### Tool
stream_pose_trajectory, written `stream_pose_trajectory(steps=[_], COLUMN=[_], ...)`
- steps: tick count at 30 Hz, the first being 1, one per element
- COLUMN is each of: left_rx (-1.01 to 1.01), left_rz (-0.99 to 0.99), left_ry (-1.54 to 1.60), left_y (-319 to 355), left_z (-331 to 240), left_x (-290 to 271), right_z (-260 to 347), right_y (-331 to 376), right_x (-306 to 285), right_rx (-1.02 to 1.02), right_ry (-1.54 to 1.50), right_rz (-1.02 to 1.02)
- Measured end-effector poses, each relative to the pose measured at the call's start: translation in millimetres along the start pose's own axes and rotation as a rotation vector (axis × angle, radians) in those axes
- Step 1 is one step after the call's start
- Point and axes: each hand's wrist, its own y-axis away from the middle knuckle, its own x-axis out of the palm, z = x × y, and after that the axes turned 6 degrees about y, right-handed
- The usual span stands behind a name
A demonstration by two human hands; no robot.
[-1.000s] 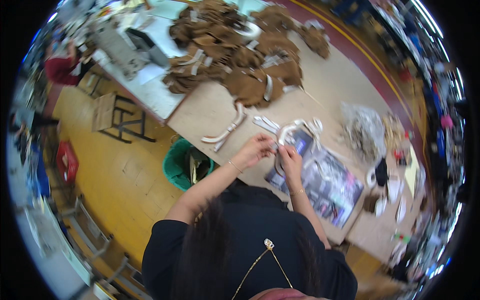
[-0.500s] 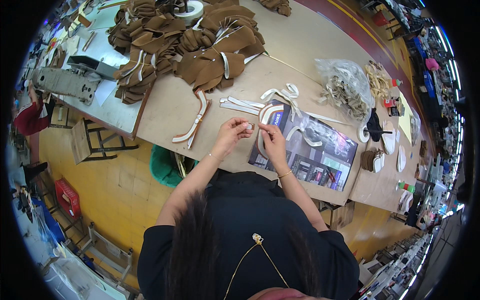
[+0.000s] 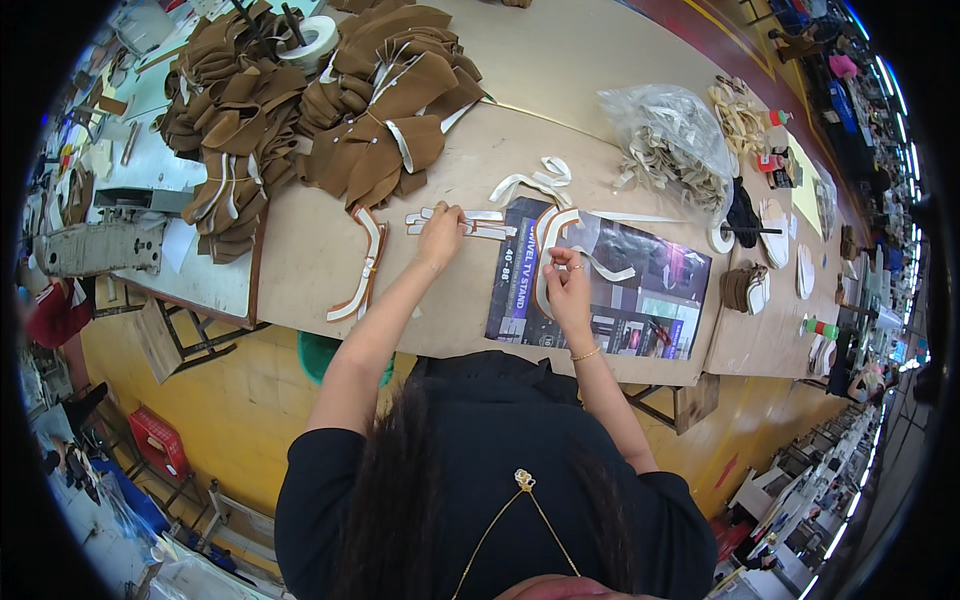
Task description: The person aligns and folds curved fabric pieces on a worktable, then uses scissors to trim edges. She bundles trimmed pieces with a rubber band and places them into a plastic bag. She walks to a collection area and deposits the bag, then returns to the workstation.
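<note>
Currently | left hand (image 3: 441,237): fingertips down at white strips (image 3: 484,225), pinching or just touching, can't tell | right hand (image 3: 568,292): fingers curled beside curved white-brown strip (image 3: 546,240), pinch can't tell | curved white-brown strip: on printed sheet (image 3: 660,290), right of white strips

The white strips (image 3: 484,216) and brown pieces (image 3: 352,160) look like matt cloth; the bag (image 3: 655,108) is glossy, crinkled plastic. The printed sheet (image 3: 640,265) looks smooth and glossy, the surface (image 3: 450,305) matt.

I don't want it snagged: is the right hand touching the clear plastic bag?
Apart: the head view shows poster and tabletop between the right hand and the plastic bag.
</note>
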Motion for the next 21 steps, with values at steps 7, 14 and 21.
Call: stream_pose_trajectory(steps=[7,14,21], left_rx=[0.157,0.347,0.497], left_rz=[0.197,0.292,0.183], left_ry=[-0.283,-0.332,-0.504], left_y=[-15,3,49], left_z=[-10,9,8], left_x=[-31,-17,-15], right_z=[-1,3,-3], right_y=[6,4,10], right_x=[6,2,7], right_rx=[-0.014,-0.031,-0.099], right_ry=[0.013,0.008,0.014], right_rz=[-0.019,-0.020,-0.092])
